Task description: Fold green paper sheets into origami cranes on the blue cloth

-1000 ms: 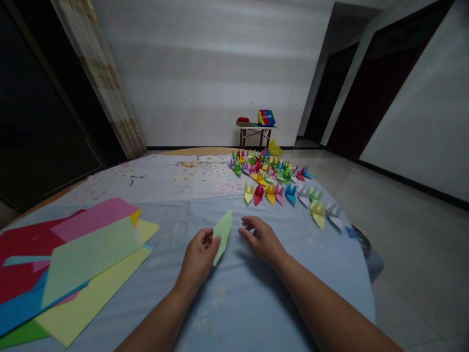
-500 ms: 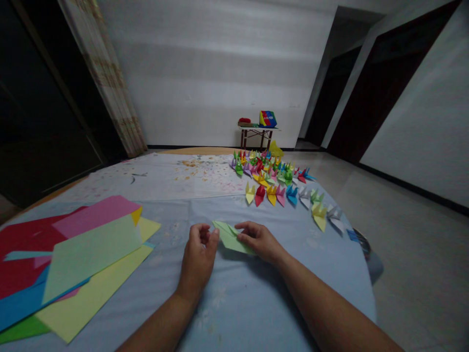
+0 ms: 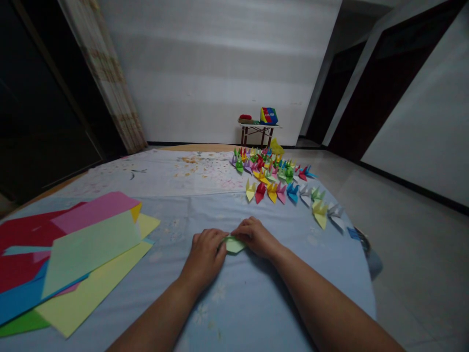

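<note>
A small folded piece of light green paper (image 3: 233, 244) lies on the blue cloth of the table (image 3: 256, 303), mostly hidden under my fingers. My left hand (image 3: 205, 255) presses down on its left side with the fingers curled over it. My right hand (image 3: 253, 236) pinches its right side, fingertips meeting the left hand's. Both hands are closed on the paper.
A stack of coloured paper sheets (image 3: 73, 254) lies at the left. Several folded paper cranes (image 3: 282, 183) stand in rows at the far right of the table. A small table with a colourful box (image 3: 268, 116) stands by the far wall. Tiled floor lies to the right.
The green paper was upright in my left hand, then came down flat on the cloth. Both hands have closed in over it and now press it.
</note>
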`<act>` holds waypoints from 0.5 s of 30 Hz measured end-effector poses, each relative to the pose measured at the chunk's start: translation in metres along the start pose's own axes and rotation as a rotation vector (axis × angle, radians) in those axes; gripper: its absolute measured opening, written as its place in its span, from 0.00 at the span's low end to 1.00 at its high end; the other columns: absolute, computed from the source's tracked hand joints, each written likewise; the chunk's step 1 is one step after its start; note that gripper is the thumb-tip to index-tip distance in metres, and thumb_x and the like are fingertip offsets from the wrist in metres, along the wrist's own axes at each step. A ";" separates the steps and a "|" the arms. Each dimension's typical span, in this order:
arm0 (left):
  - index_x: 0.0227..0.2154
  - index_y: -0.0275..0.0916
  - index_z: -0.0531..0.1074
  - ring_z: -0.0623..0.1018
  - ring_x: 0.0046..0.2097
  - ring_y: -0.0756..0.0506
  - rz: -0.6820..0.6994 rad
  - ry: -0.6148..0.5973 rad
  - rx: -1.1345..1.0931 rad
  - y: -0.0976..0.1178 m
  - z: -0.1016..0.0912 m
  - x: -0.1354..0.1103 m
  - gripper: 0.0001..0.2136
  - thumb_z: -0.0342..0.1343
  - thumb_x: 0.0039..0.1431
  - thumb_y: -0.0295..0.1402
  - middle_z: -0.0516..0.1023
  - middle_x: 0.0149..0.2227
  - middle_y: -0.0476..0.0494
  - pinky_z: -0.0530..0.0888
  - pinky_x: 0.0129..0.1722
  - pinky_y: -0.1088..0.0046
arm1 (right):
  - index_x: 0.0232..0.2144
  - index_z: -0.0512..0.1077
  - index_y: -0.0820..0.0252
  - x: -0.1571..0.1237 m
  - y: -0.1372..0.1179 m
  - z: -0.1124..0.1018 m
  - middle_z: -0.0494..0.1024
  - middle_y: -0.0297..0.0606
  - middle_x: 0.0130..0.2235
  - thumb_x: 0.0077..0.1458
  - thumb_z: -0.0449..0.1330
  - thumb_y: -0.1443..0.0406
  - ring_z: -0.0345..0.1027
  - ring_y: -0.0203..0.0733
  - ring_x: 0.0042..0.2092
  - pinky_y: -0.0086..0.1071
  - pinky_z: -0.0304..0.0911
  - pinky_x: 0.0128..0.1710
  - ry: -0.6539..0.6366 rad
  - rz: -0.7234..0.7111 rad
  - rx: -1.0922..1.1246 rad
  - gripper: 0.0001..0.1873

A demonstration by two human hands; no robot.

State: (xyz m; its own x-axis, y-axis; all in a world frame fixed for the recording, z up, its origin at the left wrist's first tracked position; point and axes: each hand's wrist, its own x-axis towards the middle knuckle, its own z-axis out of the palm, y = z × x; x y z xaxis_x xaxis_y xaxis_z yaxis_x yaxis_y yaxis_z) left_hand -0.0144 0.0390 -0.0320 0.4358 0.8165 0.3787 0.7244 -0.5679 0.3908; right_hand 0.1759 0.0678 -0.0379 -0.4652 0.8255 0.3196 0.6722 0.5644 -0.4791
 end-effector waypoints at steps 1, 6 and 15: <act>0.42 0.42 0.69 0.69 0.44 0.44 -0.005 -0.018 0.013 0.000 0.000 0.000 0.12 0.48 0.56 0.29 0.73 0.40 0.44 0.62 0.44 0.62 | 0.38 0.75 0.51 0.001 -0.001 0.000 0.74 0.39 0.34 0.55 0.55 0.67 0.61 0.39 0.38 0.33 0.54 0.39 -0.003 -0.002 -0.023 0.11; 0.43 0.44 0.69 0.69 0.42 0.44 0.011 -0.072 0.082 0.003 -0.001 -0.002 0.12 0.48 0.56 0.32 0.71 0.38 0.44 0.62 0.43 0.63 | 0.39 0.73 0.52 -0.004 -0.011 -0.007 0.73 0.38 0.36 0.54 0.55 0.68 0.59 0.40 0.40 0.34 0.52 0.39 -0.013 -0.020 -0.082 0.11; 0.43 0.44 0.70 0.68 0.42 0.43 0.041 -0.122 0.119 0.011 -0.008 -0.003 0.12 0.49 0.57 0.32 0.69 0.39 0.43 0.64 0.42 0.63 | 0.43 0.71 0.51 -0.014 -0.022 -0.027 0.69 0.39 0.42 0.45 0.62 0.56 0.55 0.45 0.46 0.39 0.49 0.45 -0.218 -0.011 -0.058 0.20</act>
State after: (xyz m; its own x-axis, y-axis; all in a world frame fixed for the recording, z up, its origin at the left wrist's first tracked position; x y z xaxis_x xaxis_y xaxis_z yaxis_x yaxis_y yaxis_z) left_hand -0.0115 0.0295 -0.0224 0.5226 0.8034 0.2854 0.7595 -0.5908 0.2723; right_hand 0.1830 0.0437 -0.0097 -0.5820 0.8015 0.1374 0.6956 0.5782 -0.4264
